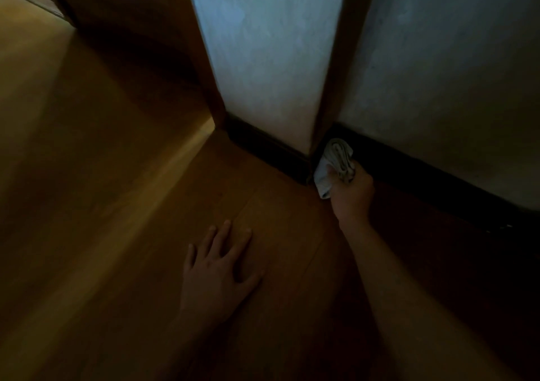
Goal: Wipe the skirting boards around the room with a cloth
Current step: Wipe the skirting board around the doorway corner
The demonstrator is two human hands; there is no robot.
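A dark skirting board [432, 176] runs along the foot of the pale wall on the right and meets a second dark stretch [266, 147] at an inner corner. My right hand [352, 195] grips a bunched white cloth [336, 161] and holds it against the skirting right at that corner, by a dark wooden post. The cloth's loose end hangs down to the floor. My left hand [222, 266] lies flat on the wooden floor with its fingers spread, to the left of my right forearm.
The room is dim. A dark wooden post [339, 59] rises from the corner between two pale wall panels. A brown wooden door frame or panel [140, 44] stands at the upper left. Wooden floor [87, 205] stretches to the left and front.
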